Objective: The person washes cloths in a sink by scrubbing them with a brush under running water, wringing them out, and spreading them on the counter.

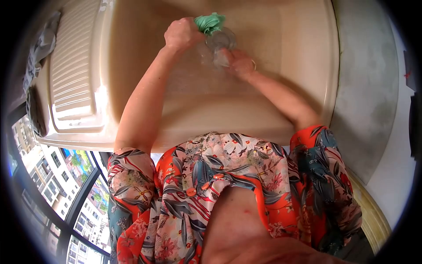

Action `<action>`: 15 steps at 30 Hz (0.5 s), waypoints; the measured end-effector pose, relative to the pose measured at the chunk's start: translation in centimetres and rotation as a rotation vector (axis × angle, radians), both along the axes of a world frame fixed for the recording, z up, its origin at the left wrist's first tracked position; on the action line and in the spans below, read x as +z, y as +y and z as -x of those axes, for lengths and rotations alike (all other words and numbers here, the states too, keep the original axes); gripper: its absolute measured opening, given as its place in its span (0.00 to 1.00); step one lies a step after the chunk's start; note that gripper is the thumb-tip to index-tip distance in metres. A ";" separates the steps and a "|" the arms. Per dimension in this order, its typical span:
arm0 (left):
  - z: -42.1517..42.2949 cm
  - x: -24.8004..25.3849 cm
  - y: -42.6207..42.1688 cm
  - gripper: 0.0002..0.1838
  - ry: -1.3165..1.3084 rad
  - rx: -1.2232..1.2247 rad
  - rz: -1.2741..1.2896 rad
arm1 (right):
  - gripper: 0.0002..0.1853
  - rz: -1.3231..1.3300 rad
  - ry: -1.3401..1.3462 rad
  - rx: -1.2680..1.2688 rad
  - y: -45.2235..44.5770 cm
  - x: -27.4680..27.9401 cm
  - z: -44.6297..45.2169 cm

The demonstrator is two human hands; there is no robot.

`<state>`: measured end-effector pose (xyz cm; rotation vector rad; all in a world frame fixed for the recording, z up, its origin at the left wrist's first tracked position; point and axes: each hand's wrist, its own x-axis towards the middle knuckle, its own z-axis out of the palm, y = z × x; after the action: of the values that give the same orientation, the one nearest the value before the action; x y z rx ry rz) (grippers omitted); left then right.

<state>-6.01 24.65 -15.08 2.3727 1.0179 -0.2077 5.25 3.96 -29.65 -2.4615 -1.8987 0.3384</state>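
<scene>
My left hand (182,34) is closed on a bunched green cloth (210,23) over the beige sink basin (211,110). To its right, my right hand (237,63) is closed on a clear, see-through object (220,59) that I cannot make out exactly. A round, glassy shape (221,38) shows between the two hands, just below the cloth; whether it is part of the same object is unclear. Around the hands, the bottom of the basin looks wet and slightly blurred.
A ribbed washboard surface (72,72) adjoins the basin on the left, with a grey cloth (40,55) at its outer edge. A grey wall (367,88) borders the right side. A window (66,189) is at the lower left.
</scene>
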 end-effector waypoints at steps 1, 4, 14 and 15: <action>0.1 0.5 -0.1 0.17 0.036 -0.025 0.010 | 0.36 -0.065 -0.103 0.133 0.3 0.9 -0.3; 0.8 0.4 1.0 0.19 0.021 0.049 -0.015 | 0.29 0.021 0.073 -0.268 3.3 1.3 -5.0; 1.7 -0.1 3.0 0.19 -0.023 0.160 0.010 | 0.31 -0.242 1.655 -0.348 3.6 20.8 -14.8; 1.5 -1.8 3.7 0.19 -0.041 0.173 0.021 | 0.31 -0.191 1.840 -0.296 3.2 17.9 -16.0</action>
<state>-7.55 28.37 -16.89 2.2463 1.1874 -0.1046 21.27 7.17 -11.71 -1.0769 -0.6179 1.4974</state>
